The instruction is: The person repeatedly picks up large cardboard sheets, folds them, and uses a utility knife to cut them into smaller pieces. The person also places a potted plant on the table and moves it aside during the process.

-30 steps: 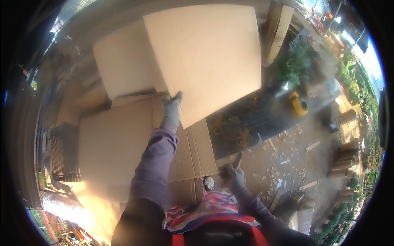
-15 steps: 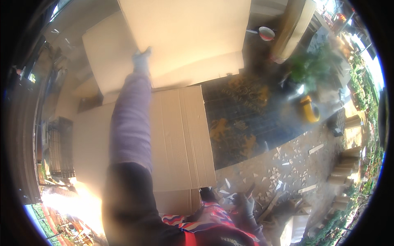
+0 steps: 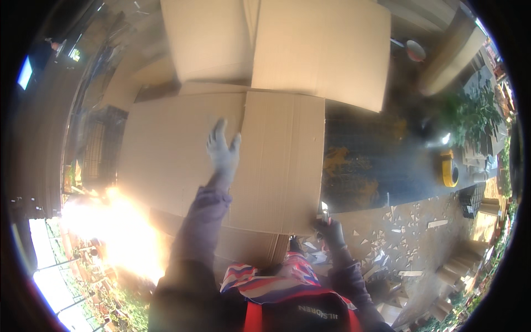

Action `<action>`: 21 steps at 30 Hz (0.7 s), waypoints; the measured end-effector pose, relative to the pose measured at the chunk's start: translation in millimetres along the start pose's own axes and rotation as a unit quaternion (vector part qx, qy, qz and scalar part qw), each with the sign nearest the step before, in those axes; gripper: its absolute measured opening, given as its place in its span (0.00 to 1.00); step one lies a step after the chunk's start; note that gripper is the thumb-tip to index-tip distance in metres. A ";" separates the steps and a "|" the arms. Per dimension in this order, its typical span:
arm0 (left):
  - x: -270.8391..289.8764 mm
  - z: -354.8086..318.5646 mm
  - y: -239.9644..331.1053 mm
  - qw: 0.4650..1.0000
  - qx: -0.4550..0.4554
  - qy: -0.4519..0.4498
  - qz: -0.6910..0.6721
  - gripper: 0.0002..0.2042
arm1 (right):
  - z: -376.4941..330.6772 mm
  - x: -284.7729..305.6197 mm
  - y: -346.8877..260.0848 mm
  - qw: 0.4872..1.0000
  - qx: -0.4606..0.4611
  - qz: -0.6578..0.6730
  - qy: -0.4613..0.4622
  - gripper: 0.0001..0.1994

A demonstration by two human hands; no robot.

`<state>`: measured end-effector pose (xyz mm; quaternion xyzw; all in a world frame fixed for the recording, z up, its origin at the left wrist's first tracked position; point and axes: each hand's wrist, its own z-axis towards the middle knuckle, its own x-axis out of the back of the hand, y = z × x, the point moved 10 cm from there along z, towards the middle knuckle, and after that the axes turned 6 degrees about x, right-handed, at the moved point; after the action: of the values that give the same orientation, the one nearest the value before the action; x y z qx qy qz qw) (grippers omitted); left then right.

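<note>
A big flat cardboard sheet (image 3: 282,166) lies in front of me, with creased lines down its right part. My left hand (image 3: 223,152), in a pale glove, hovers over its middle with fingers and thumb apart, holding nothing. At the sheet's near right corner, my gloved right hand (image 3: 332,229) is closed round a small hand tool (image 3: 325,210) with a shiny metal tip and a bit of red. Its exact kind is too blurred to name. Beyond lie further cardboard panels, one pale and large (image 3: 321,50), another to its left (image 3: 213,44).
A dark printed surface (image 3: 359,160) extends to the right, bearing a yellow tape-like roll (image 3: 449,169) and a leafy green plant (image 3: 478,113). A bowl (image 3: 415,51) sits at the far right. Cardboard scraps (image 3: 395,235) litter the ground. Bright glare covers the lower left.
My left hand has let go of the far cardboard and drawn back over the near sheet. My right hand has risen to that sheet's corner, and the view has shifted left.
</note>
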<state>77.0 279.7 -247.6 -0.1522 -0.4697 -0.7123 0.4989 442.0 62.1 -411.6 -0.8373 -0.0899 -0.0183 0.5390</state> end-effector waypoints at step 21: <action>-36.9 -212.5 71.2 0.887 0.022 -0.358 -0.291 0.19 | -89.1 422.0 74.4 0.910 -0.170 -0.221 0.308 0.08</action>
<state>208.2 121.9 -344.9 -0.2420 -0.6552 -0.7121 0.0708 875.5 6.6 -387.5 -0.8277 -0.0979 -0.4088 0.3718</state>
